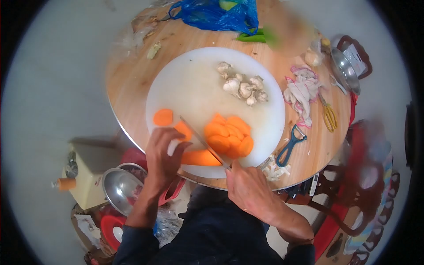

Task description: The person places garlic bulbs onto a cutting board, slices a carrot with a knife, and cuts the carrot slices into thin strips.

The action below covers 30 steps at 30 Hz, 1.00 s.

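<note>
My right hand (251, 191) is closed around the handle of a knife (207, 145), its blade slanting up and left across the round white cutting board (176, 79). A thick piece of carrot (201, 157) lies against the blade's near side. My left hand (163, 152) hovers by the carrot's left end, thumb apart from its curled fingers, with board visible in the gap. Close to its fingertips is a cut carrot slice (183, 131); I cannot tell whether they touch. Another slice (163, 117) lies beyond. Several slices form a pile (227, 136) right of the blade.
Garlic bulbs (244, 86) sit on the board's far right. On the wooden table (132, 88) are a peeler (291, 145), yellow-handled scissors (329, 115), a cloth (303, 92), a blue plastic bag (216, 15) and green peppers (251, 38). A metal bowl (121, 187) stands below left.
</note>
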Each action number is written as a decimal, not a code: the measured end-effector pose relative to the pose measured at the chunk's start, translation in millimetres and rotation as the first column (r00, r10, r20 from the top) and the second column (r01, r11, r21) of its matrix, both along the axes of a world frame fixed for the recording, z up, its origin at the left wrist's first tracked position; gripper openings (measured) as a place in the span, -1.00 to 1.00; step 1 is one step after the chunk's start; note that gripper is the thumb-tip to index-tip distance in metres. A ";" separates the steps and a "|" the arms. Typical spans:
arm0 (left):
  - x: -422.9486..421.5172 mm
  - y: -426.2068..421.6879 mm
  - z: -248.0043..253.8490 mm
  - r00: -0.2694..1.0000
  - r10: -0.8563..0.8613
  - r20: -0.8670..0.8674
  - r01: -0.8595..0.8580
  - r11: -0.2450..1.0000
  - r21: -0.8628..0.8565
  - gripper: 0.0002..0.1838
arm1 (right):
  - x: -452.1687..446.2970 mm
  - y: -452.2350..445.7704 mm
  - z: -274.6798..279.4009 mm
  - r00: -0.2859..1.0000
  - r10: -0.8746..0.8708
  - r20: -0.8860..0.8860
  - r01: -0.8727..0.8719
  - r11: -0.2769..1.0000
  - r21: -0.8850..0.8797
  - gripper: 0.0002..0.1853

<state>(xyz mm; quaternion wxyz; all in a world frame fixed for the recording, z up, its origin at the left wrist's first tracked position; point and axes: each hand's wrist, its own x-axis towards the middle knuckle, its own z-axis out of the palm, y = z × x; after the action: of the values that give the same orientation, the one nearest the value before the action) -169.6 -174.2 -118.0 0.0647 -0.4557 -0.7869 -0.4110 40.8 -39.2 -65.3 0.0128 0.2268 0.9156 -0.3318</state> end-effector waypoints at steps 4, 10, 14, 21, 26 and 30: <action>-27.3 1.1 -7.8 1.000 0.001 0.021 0.003 0.984 -0.178 -0.66 | -2.7 -1.3 10.0 1.000 -0.017 -0.016 0.017 0.999 -0.030 -0.72; -56.9 8.2 -21.9 0.999 0.035 -0.041 -0.042 0.984 -0.174 -0.76 | -2.2 -0.5 10.8 0.999 0.012 0.043 -0.013 1.000 0.017 -0.79; -65.0 8.0 -18.7 0.996 0.062 -0.059 -0.068 0.992 -0.106 -0.78 | -3.2 -1.7 11.5 0.999 0.010 0.043 -0.012 0.999 0.033 -0.79; 19.4 -10.5 9.5 0.928 -0.365 -0.075 0.367 0.930 0.016 -0.63 | -3.8 0.0 10.7 0.999 -0.022 0.049 0.023 1.000 -0.016 -0.70; 26.8 0.0 -20.2 0.928 -0.374 -0.010 0.373 0.924 0.086 -0.63 | -9.8 7.3 8.7 0.999 0.037 0.038 -0.038 0.999 0.018 -0.78; 29.9 1.3 -20.1 0.936 -0.348 -0.053 0.351 0.933 0.079 -0.64 | -17.3 11.2 10.2 0.997 0.063 0.042 -0.064 0.997 0.037 -0.85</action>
<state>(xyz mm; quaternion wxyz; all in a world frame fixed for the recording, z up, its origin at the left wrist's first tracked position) -139.6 -172.8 -138.1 0.0252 -0.5928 -0.6732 -0.4413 23.5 -28.1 -55.2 0.0375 0.2044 0.9281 -0.3089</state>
